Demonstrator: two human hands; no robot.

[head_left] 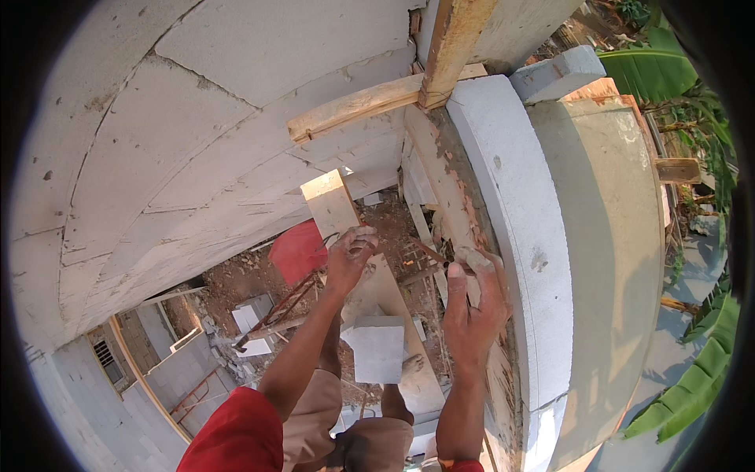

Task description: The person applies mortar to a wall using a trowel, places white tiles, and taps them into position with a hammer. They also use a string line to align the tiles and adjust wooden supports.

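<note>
A pale block wall [197, 118] with mortar seams fills the upper left of the frame. A wooden batten [354, 106] crosses it near top centre. Lower down, centre left, a red wheelbarrow [297, 252] stands on rubble-strewn ground [236, 283], possibly with loose blocks beside it. Banana leaves [653, 71] edge the right rim.

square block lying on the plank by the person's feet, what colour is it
The square block is pale grey, shown best in the head view.
</note>
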